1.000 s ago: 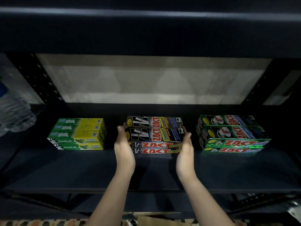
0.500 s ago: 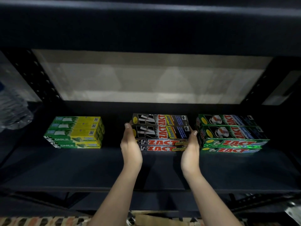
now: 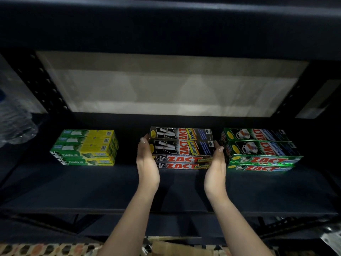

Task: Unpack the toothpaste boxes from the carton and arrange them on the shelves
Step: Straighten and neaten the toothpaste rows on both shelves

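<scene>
The black stack (image 3: 181, 147) sits mid-shelf (image 3: 92, 187) between the yellow stack (image 3: 86, 146) and green stack (image 3: 258, 147). Left hand (image 3: 147, 163) and right hand (image 3: 215, 169) press its ends with straight fingers. Light, stiff cartons likely slide apart; squeezing the ends suits

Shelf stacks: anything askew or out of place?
Nothing stands out. The Darlie stack, black Zact stack and green Zact stack sit squared in a row. The left hand and right hand flank the black one.
</scene>
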